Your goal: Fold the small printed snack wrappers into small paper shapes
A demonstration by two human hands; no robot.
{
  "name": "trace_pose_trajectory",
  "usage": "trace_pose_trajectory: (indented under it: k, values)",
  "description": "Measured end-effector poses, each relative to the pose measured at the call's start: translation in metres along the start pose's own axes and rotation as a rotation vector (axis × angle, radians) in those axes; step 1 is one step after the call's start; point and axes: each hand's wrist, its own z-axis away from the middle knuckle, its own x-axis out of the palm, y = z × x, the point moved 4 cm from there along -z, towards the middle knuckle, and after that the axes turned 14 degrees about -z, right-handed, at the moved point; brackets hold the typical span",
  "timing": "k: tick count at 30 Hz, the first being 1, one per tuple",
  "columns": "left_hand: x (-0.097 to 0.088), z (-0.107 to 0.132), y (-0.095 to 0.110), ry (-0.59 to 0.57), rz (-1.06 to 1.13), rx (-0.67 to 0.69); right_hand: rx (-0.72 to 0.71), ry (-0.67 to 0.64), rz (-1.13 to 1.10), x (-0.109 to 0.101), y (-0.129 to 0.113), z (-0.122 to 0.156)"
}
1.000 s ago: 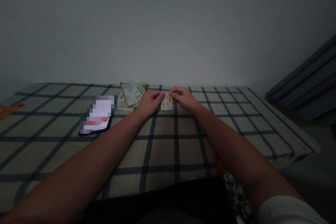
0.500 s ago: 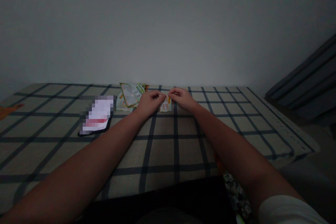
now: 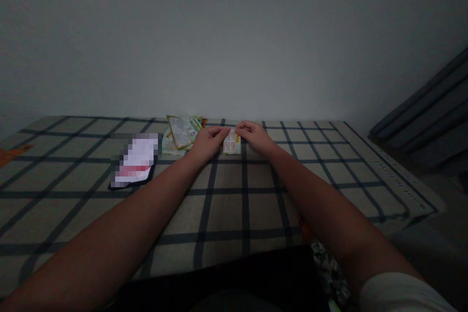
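Nearest the camera, a dark garment fills the bottom edge, with a patterned scrap of fabric [image 3: 329, 273] showing just under the right forearm. Both bare forearms stretch forward over a checked cloth [image 3: 226, 214], beige with dark grid lines; whether it covers a table or a bed cannot be told.

Farther out, left of the arms, lies a dark-edged flat object [image 3: 133, 163] with its face blurred out. Beyond it the two hands meet. The left hand [image 3: 207, 140] and right hand [image 3: 253, 136] each pinch an upper corner of a small printed packet [image 3: 231, 142], white with orange marks, which stands almost upright on the cloth between them. Each grip is a narrow thumb-and-fingertip pinch closed on the packet's top edge. The wrists are low, knuckles up, fingers curled in toward each other and nearly touching above the packet.

Just left of the left hand, touching or nearly so, a loose pile of similar green and white packets [image 3: 183, 132] lies flat near the wall.

The risk, as I judge it: the light is dim and the pinches are shallow, so a pull apart could slip off the edge or tear the packet unevenly. The left hand sits close enough to the pile that a sideways jerk could scatter it.
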Motion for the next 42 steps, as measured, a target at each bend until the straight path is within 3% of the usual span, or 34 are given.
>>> trace_pose_trajectory:
  k: [5, 13, 19, 25, 33, 42]
  values:
    - [-0.003, -0.002, -0.002, 0.041, -0.028, 0.004, 0.028, -0.003, -0.045, 0.001, -0.001, 0.002]
    - [0.007, -0.002, -0.005, -0.089, 0.222, -0.073, -0.022, 0.121, -0.044, -0.009, -0.009, 0.0]
    - [-0.002, -0.003, -0.003, -0.004, 0.048, -0.029, 0.031, 0.129, -0.118, -0.008, -0.001, -0.002]
    - [-0.005, -0.006, -0.004, 0.047, -0.037, 0.004, 0.105, 0.059, -0.167, -0.006, 0.006, -0.003]
    - [0.006, 0.002, 0.003, -0.112, 0.214, -0.08, -0.003, 0.165, -0.081, -0.013, -0.002, -0.005]
    - [-0.004, -0.003, 0.001, 0.005, 0.039, -0.057, 0.072, 0.108, -0.163, -0.006, 0.0, -0.001]
